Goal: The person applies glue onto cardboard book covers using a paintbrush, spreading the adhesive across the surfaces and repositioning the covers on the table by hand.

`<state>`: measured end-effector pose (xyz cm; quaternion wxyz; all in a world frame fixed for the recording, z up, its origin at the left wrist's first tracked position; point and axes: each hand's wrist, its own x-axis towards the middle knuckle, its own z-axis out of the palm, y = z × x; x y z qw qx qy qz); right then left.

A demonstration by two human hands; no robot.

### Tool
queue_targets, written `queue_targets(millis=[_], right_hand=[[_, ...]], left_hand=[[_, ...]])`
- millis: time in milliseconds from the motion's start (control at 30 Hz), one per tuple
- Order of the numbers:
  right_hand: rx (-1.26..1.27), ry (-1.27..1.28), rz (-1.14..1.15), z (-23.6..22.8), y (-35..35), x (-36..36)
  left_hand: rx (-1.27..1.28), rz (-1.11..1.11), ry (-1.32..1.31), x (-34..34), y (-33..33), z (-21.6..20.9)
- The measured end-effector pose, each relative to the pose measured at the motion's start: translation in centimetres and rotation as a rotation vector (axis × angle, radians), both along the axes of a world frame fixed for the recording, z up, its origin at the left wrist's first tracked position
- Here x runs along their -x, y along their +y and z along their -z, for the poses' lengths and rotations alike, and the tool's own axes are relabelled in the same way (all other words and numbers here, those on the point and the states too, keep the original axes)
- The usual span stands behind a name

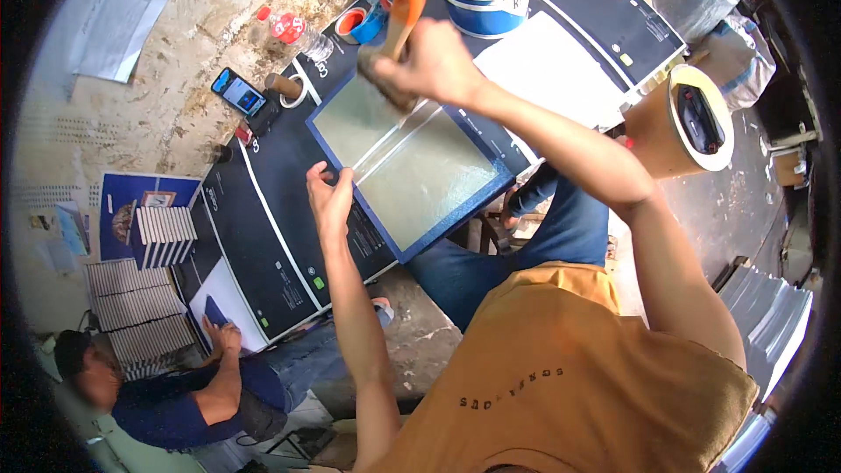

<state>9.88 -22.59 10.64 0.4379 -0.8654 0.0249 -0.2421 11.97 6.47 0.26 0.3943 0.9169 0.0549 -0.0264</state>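
A wide paintbrush [406, 16] with an orange handle is gripped in my right hand [438, 61]. Its blurred bristles are over the far part of a blue-edged cover [429, 180]. Two greyish, wet-looking boards lie on that cover, with a narrow pale strip between them. My left hand [329, 201] is at the cover's left edge, thumb and fingers apart, the thumb tip close to or touching the rim. Beyond my right hand stands a white and blue bucket [484, 4], with pale stuff inside.
Black printed sheets [254, 236] cover the table. A phone [238, 92], tape rolls [361, 24] and a bottle [298, 33] lie along the far left. White paper [552, 66] is at right, near a brown drum [679, 123]. A co-worker [188, 385] handles a blue piece beside stacked books [140, 311].
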Motion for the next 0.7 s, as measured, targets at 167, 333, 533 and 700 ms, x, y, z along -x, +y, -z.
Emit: queue_targets(millis=[167, 333, 533, 700], right_hand=[[0.204, 0.190, 0.126, 1.8, -3.3, 1.0], [0.079, 0.063, 0.330, -0.2, -6.6, 4.0], [-0.144, 0.104, 0.119, 0.5, -1.5, 7.4], [-0.022, 0.277, 0.313, 1.8, -6.8, 12.9]], left_hand=[[-0.050, -0.003, 0.035, -0.4, -1.1, -0.4], [-0.089, 0.076, -0.081, -0.9, -0.7, 0.6], [-0.123, 0.060, -0.037, -1.0, -0.1, 0.3], [-0.143, 0.054, 0.013, -1.3, -1.3, -0.6]])
